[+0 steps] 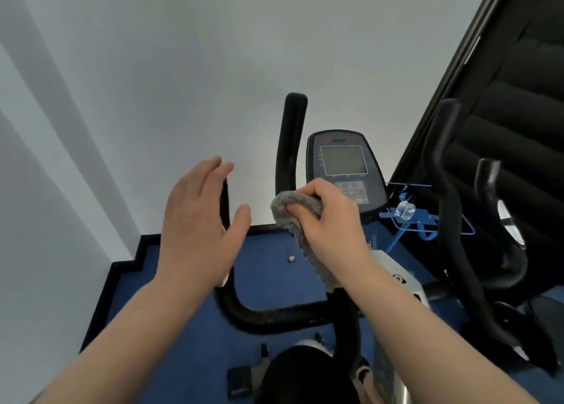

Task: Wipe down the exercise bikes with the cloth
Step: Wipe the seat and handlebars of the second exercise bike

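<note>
An exercise bike with black foam handlebars and a grey-screened console stands right below me. My right hand grips a grey fluffy cloth wrapped around the right handlebar upright, just left of the console. The cloth's tail hangs down along the bar. My left hand hovers open with spread fingers in front of the left handlebar upright, which is partly hidden behind the palm; whether it touches the bar is unclear.
A second bike's black handlebars stand close on the right, before a dark blind. A blue wire holder with a clear bottle sits between the bikes. White walls lie ahead and left, over blue carpet.
</note>
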### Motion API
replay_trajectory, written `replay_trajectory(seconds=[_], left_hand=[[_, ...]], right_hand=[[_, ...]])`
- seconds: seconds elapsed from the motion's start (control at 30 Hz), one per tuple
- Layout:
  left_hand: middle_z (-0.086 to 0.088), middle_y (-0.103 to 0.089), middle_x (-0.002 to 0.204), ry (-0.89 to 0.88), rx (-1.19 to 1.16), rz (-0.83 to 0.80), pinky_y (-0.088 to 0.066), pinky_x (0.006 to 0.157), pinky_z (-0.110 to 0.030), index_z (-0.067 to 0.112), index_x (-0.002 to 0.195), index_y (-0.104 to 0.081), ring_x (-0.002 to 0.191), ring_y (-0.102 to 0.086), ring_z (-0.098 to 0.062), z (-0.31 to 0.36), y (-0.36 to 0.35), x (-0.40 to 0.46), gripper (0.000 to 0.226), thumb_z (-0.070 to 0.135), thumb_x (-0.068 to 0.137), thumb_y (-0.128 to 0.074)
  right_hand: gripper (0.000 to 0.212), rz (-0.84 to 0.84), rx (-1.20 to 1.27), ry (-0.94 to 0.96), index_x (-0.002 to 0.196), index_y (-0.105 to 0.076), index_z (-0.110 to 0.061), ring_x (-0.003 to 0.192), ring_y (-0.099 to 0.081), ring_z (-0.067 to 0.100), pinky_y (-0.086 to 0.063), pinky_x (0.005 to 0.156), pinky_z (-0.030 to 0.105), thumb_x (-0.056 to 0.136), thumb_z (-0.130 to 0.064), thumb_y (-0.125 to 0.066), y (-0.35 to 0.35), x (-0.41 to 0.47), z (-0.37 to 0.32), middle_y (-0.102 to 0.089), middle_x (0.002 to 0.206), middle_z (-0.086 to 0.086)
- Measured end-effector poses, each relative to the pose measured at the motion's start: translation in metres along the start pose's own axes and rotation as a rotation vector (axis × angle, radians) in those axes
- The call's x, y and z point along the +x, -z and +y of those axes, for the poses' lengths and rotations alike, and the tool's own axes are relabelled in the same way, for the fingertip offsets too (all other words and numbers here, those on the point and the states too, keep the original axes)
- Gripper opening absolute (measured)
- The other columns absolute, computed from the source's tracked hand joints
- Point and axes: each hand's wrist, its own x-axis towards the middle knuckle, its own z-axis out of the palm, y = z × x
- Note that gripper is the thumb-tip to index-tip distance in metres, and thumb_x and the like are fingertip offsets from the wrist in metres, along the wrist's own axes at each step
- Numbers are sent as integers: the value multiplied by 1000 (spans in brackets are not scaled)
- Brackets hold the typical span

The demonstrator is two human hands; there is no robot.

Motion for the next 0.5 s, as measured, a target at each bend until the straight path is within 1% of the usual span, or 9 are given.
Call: replay_trajectory(seconds=[0.07, 0.13, 0.2, 0.3, 0.4, 0.5], left_hand=[[0, -33, 152, 32, 40, -27, -20, 118, -40, 19, 144, -36, 141, -26, -18, -7, -1, 17, 58, 34, 89, -49], [1, -29, 155, 60, 52, -98, -17, 119, -37, 19, 147, -30, 142, -24, -17, -12, -5, 23, 60, 33, 92, -50], [4, -30, 153, 71, 43, -138, -21, 117, -35, 21, 147, -27, 140, -27, -16, -16, -8, 22, 61, 34, 92, -50], [6, -36, 147, 75, 27, -115, -27, 113, -32, 22, 144, -31, 134, -34, -14, -15, -10, 21, 57, 34, 92, -49], [7, -37, 146, 82, 38, -91, -29, 112, -33, 23, 142, -34, 133, -35, -14, -13, -12, 22, 56, 35, 91, -50], [8, -38, 145, 70, 42, -75, -30, 112, -33, 24, 141, -35, 133, -37, -14, -15, -13, 21, 55, 36, 90, -50]], right_hand=[[10, -39, 48, -37, 80, -61, -24, 75, -58, 1, -39, 63, 9, 84, -18, -68, 8, -8, -2, -63, 77, -11], [14, -69, 80, -34, 77, -62, -25, 75, -60, 3, -41, 63, 9, 84, -15, -69, 20, -29, -1, -64, 75, -10], [15, -51, 53, -23, 76, -62, -26, 75, -60, 6, -42, 63, 11, 83, -15, -70, 22, -34, 4, -64, 74, -10], [14, -3, 64, -61, 76, -60, -26, 76, -59, 4, -41, 62, 11, 84, -17, -67, 5, 1, 3, -65, 75, -10], [10, 70, 119, -63, 79, -60, -24, 78, -58, 0, -40, 63, 8, 85, -18, -65, -12, 42, -5, -64, 80, -10], [9, 119, 146, -64, 79, -59, -22, 76, -57, 0, -41, 63, 8, 86, -19, -64, -13, 43, -7, -62, 80, -7]])
